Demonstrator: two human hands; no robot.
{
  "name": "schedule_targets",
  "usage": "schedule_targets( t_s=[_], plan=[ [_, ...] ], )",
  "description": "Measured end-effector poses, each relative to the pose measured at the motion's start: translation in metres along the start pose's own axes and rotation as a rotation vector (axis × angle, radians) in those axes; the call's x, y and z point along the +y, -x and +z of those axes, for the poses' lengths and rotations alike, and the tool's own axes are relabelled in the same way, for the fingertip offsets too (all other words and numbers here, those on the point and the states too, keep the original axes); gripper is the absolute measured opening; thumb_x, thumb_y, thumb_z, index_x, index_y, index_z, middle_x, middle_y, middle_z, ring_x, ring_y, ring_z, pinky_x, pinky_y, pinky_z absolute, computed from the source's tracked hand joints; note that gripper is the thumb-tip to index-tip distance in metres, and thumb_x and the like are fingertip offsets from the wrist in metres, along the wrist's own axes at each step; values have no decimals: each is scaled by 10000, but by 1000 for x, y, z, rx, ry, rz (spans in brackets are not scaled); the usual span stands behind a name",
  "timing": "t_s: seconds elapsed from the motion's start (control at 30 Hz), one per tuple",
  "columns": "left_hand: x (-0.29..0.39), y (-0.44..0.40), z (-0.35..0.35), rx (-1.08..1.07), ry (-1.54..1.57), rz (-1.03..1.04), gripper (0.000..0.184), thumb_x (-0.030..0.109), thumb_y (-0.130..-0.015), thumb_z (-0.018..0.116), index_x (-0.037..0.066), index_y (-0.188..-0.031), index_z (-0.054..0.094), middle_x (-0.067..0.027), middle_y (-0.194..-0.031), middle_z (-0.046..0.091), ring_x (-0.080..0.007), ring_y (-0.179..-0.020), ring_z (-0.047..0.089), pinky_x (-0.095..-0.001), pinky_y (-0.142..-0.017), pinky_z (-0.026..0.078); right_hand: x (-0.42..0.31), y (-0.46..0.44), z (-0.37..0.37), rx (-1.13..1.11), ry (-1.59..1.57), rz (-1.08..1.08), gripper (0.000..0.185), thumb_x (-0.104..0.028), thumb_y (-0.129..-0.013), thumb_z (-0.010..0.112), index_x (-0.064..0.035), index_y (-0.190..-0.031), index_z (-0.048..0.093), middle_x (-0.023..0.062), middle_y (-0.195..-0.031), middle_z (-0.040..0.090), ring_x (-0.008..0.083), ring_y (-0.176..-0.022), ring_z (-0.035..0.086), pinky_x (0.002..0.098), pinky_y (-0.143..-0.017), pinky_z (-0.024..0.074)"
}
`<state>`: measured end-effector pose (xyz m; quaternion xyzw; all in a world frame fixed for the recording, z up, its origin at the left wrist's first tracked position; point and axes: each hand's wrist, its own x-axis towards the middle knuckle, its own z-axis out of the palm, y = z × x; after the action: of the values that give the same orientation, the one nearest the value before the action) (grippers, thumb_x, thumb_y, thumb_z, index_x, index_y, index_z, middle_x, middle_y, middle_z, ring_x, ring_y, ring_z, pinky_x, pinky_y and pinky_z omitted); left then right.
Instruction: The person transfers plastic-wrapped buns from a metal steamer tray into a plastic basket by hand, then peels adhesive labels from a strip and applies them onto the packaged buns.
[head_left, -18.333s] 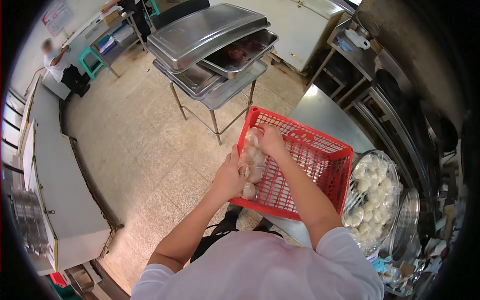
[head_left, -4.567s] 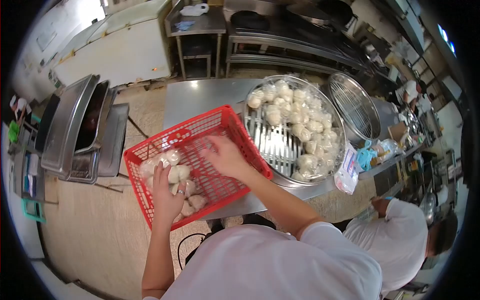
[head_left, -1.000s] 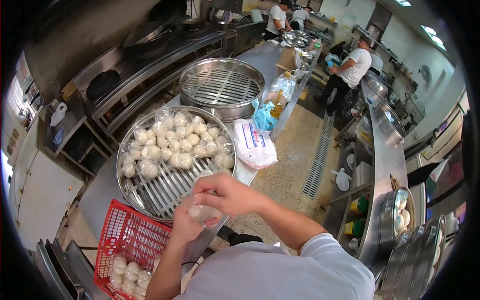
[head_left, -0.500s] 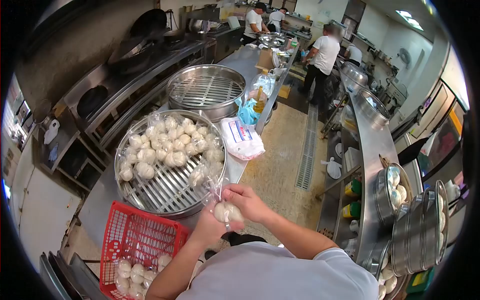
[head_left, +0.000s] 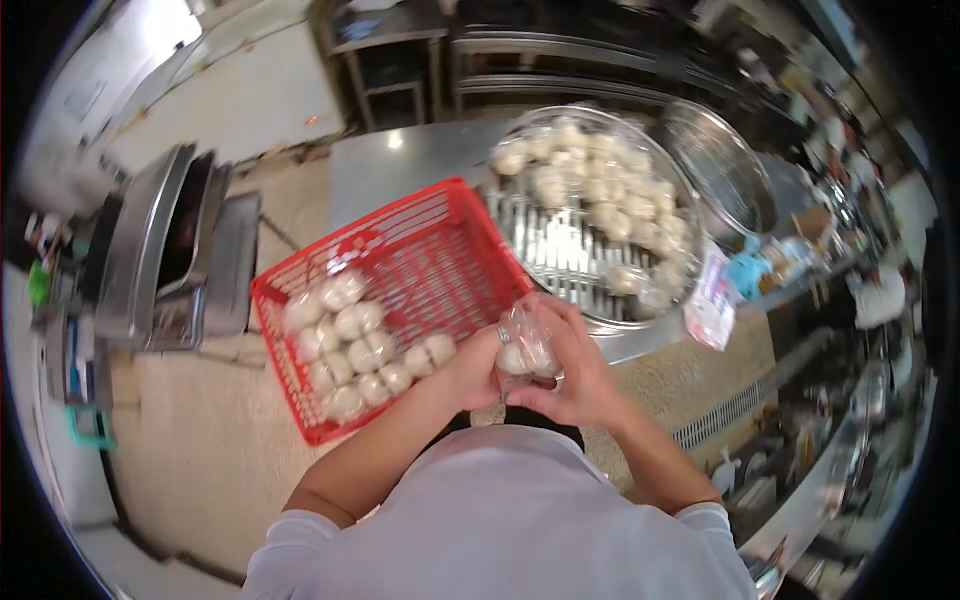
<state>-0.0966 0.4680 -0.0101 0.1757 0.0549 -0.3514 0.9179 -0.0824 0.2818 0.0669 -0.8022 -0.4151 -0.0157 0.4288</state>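
You, L hand (head_left: 476,374) and R hand (head_left: 582,372), pinch bagged buns (head_left: 526,356) btwn both, nr the red basket's (head_left: 492,252) R end; best grip lightly, w/ pressure on plastic; buns may squash.

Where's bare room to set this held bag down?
Bare: in the red crate, between its bagged buns and the right wall; on the steamer tray, slats nearest the crate; on the steel table, beyond the crate and left of the tray. Crowded: the crate's left, and the tray's far and right sides, under bagged buns.
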Motion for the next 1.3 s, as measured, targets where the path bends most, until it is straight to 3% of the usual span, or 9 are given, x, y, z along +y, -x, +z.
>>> schedule_targets(
  t_s=[0.23,0.3,0.4,0.43,0.53,0.67,0.8,1.13,1.3],
  plan=[
    [38,60,-18,286,-224,307,560,461,-1070,557,59,-1457,518,-146,-1347,662,-296,-1154,712,-438,-928,631,11,-86,34,-354,-60,169,844,-324,-780,898,-25,-1462,499,237,-1310,599,454,-1201,629,488,-993,543],
    [41,67,-22,442,-97,403,631,557,-1080,502,37,-1436,540,-174,-1291,688,-316,-1078,738,-419,-895,632,17,-102,55,-372,-79,-23,824,-343,-777,895,-28,-1438,517,249,-1307,627,447,-1169,655,497,-993,543],
    [53,103,-35,454,-288,197,620,523,-1095,479,6,-1431,541,-183,-1239,710,-318,-1024,751,-401,-856,622,48,-124,95,-401,-121,-30,753,-327,-756,907,-15,-1355,575,275,-1223,690,407,-1074,710,474,-964,558],
    [53,108,-42,737,-383,202,584,442,-1096,512,-29,-1441,523,-199,-1236,712,-300,-978,758,-375,-818,603,54,-132,107,-410,-136,92,727,-301,-752,911,-20,-1342,593,250,-1179,709,378,-1049,718,459,-944,564],
    [34,126,-33,1193,-553,746,532,355,-1084,553,-57,-1418,529,-193,-1217,711,-270,-973,748,-361,-807,589,86,-155,143,-610,-75,320,727,-405,-779,881,15,-1311,619,276,-1155,721,395,-1081,718,456,-956,564],
    [3,147,-89,1384,-899,904,424,177,-1036,658,-56,-1373,549,-152,-1183,704,-200,-992,711,-326,-817,578,128,-155,211,-998,172,511,668,-526,-886,788,21,-1255,683,209,-1104,740,306,-1021,730,426,-870,579],
    [-20,150,-52,1414,-1074,929,322,114,-947,775,-37,-1210,664,-108,-1059,742,-158,-902,708,-313,-769,579,157,-149,203,-936,-300,655,527,-464,-999,693,1,-1245,727,130,-1146,730,239,-996,722,456,-744,607],
    [-30,138,-63,1350,-1232,822,261,133,-940,766,7,-1161,706,-103,-982,781,-169,-878,749,-313,-755,584,133,-148,208,-748,150,433,475,-391,-973,720,25,-1202,744,208,-1034,775,328,-991,756,450,-872,607],
    [-10,123,-71,1233,-1240,840,241,116,-945,753,0,-1152,708,-110,-988,779,-192,-876,749,-330,-757,587,136,-137,218,-702,180,263,384,-420,-945,711,-102,-1142,797,212,-1082,766,371,-1014,742,472,-909,580]
  ],
)
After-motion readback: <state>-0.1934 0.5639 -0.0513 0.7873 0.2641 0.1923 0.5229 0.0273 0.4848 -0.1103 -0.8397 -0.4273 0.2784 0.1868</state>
